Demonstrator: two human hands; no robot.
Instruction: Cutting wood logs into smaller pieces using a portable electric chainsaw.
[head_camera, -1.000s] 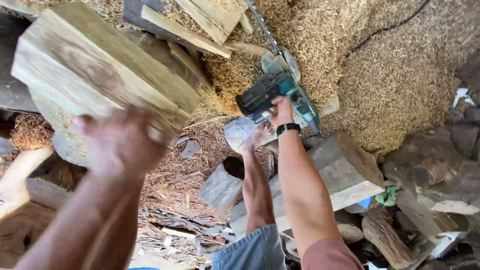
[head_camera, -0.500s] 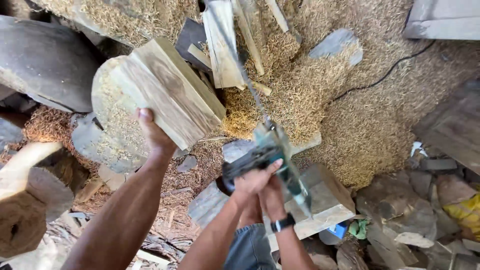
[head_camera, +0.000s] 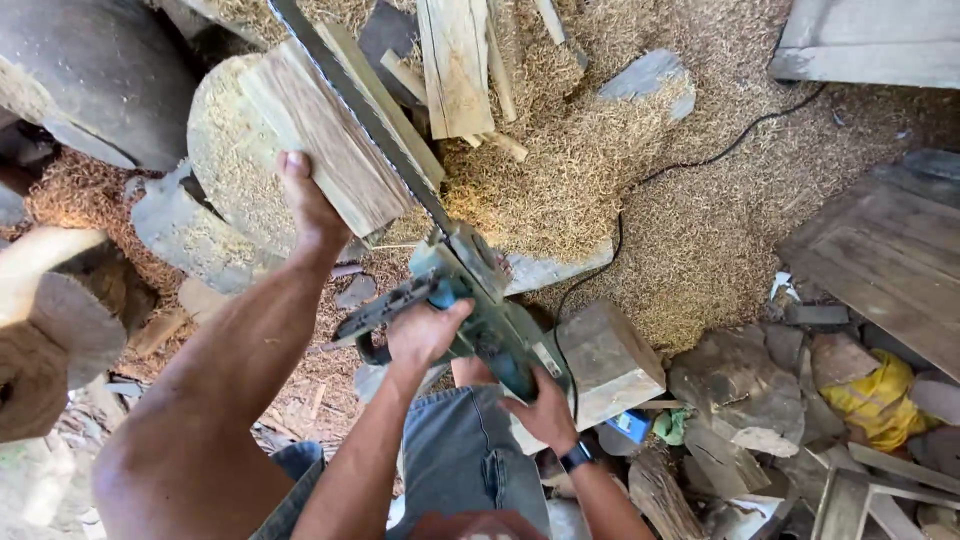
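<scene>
L hand (head_camera: 312, 212), 1 block (head_camera: 325, 135), 1 saw (head_camera: 478, 305)

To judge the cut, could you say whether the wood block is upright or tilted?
Tilted: the wood block leans across the stump, left hand holding its end.

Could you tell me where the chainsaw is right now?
The chainsaw sits mid head view in a co-worker's two hands, its bar running up-left along the wood block that the left hand holds.

A pale split wood block (head_camera: 330, 150) lies tilted on a sawdust-covered stump (head_camera: 225, 160). A teal chainsaw (head_camera: 470, 310) has its long bar resting across the block's top edge.
</scene>
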